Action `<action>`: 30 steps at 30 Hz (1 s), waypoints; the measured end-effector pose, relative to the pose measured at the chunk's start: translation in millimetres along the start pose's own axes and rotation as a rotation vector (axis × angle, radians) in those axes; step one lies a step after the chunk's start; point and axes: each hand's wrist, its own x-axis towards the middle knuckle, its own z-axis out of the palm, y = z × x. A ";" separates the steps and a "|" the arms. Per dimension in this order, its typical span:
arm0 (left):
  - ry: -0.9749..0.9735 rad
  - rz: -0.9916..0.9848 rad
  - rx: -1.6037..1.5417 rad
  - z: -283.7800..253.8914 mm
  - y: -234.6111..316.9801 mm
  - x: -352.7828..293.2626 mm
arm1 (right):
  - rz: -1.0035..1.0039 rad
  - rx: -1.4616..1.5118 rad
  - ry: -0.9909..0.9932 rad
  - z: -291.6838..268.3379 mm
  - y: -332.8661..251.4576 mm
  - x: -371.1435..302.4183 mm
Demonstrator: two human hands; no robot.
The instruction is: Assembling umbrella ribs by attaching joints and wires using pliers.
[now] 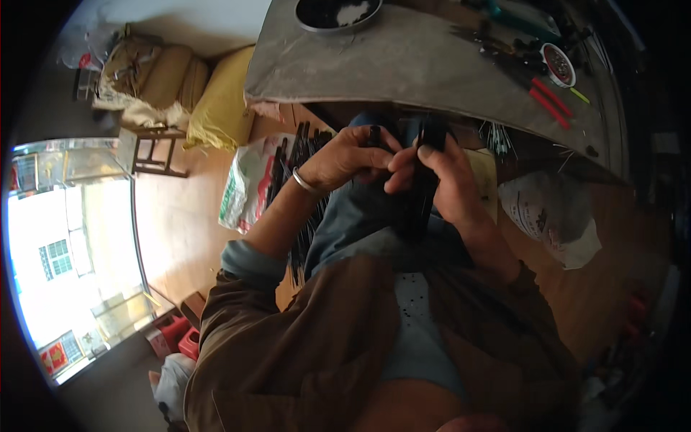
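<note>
Above my lap, my right hand (pixel 457 176) is closed around a long, dark, narrow piece (pixel 421 205) that hangs down between my thighs. Its exact kind is too dark to make out. My left hand (pixel 356 158), with a pale bracelet (pixel 304 181) at the wrist, is closed in a pinch, its fingertips meeting those of the right hand. A small black band or tube (pixel 374 135) shows at the left index finger; whether it is worn or held I cannot tell. Whatever is between the left fingertips is hidden.
A grey-covered table (pixel 403 65) stands ahead, bearing a dark pan (pixel 338 13), red sticks (pixel 551 103) and a small bowl (pixel 558 65). Many black rods (pixel 306 230) lie left of my legs beside a printed sack (pixel 245 183). A plastic bag (pixel 551 212) sits right.
</note>
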 end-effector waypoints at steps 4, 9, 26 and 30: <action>-0.109 0.187 -0.480 0.4 -44.5 0.5 | 0.030 -0.039 0.013 15.0 9.2 1.6; 0.227 0.288 -0.394 -1.3 -25.1 2.7 | -0.029 -0.131 0.001 18.6 19.8 4.0; 0.207 0.347 -0.499 9.0 -4.4 25.3 | -0.030 -0.236 0.025 17.7 18.3 2.7; 0.193 0.384 -0.506 12.3 -1.1 26.5 | -0.020 -0.215 0.050 20.0 15.7 1.1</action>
